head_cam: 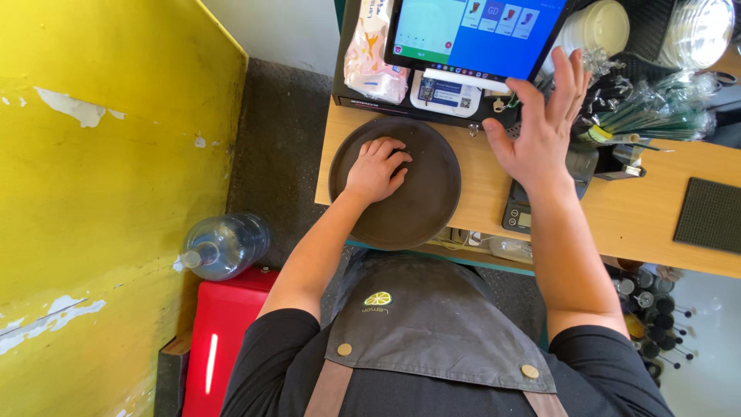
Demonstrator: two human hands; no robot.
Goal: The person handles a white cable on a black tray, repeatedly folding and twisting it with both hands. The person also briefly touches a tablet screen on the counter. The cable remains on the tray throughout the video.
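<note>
My left hand (376,168) rests with curled fingers on a round dark brown tray (428,205) that lies on the wooden counter (648,208) and overhangs its near edge. Nothing is held in that hand. Raised above the counter, my right hand (540,123) has its fingers spread, just below a tablet screen (471,31) on a stand. Under the right wrist sits a small dark scale (515,216).
A pink-and-white packet (372,54) lies left of the tablet. Wrapped straws (656,116), stacked white lids (602,27) and a black rubber mat (708,215) are to the right. A yellow wall (100,193), water jug (224,247) and red box (220,332) stand on the left.
</note>
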